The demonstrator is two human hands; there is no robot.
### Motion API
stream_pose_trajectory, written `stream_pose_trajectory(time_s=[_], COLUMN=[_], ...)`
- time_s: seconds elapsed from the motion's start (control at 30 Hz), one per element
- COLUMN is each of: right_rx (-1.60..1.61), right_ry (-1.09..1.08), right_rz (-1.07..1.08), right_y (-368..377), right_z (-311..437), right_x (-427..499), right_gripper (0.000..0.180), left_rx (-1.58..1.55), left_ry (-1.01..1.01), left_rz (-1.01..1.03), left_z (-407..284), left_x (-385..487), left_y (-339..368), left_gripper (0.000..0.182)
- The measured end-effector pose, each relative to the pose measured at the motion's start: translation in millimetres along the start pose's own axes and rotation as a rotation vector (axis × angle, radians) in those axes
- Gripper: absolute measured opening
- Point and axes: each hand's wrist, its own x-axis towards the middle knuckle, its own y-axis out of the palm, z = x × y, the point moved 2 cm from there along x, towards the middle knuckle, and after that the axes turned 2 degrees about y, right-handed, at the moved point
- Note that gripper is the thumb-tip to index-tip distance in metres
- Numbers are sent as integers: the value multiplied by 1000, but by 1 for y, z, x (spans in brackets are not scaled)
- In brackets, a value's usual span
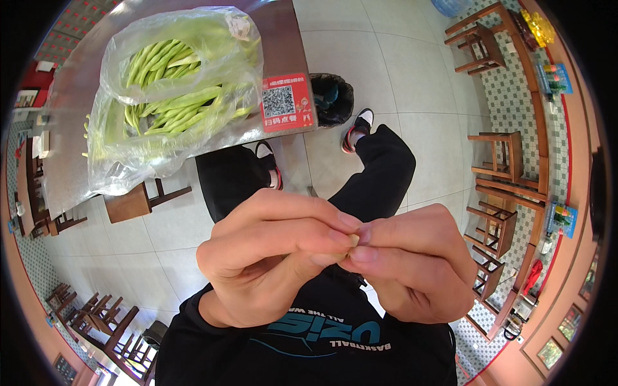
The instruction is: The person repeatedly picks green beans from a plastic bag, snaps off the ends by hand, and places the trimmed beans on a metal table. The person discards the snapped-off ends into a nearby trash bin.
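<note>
In front of my chest, my left hand and my right hand meet fingertip to fingertip. Between the pinched fingers shows a bit of a small pale yellow-green piece, apparently of a bean. Most of it is hidden by the fingers. Farther off to the left, a translucent plastic bag lies on a dark table, its mouth open upward. Many long green beans are inside, some seen through the film. Both hands are apart from the bag.
A red card with a printed code lies at the table's corner. Beside that corner stands a bin lined with black plastic. A wooden stool is partly under the table. More wooden stools line the tiled wall at right.
</note>
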Motion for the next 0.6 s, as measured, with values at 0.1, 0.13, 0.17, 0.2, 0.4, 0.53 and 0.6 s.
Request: stream_pose_trajectory(time_s=[0.1,0.13,0.17,0.2,0.4,0.53,0.6], right_rx=[-11,-10,-13,-18,-41,-31,-28], right_ry=[-13,-13,-12,-13,-4,-25,-27], right_rz=[26,31,41,52,112,98,100], right_y=[-2,-2,-3,-4,-5,3,4], right_z=[1,1,1,1,-3,-11,-13], right_x=[2,3,4,5,8,5,4], right_gripper=[30,29,29,28,28,31,32], left_rx=[72,72,72,79,-2,-79,-96], left_ry=[34,23,11,14,-67,-112,-125], left_rz=[23,19,15,24,34,41,46], left_z=[-3,-3,-4,-4,-2,5,6], left_x=[2,2,2,2,2,2,2], left_y=[-2,-2,-1,-2,-3,-4,-5], left_gripper=[12,12,12,12,14,16,16])
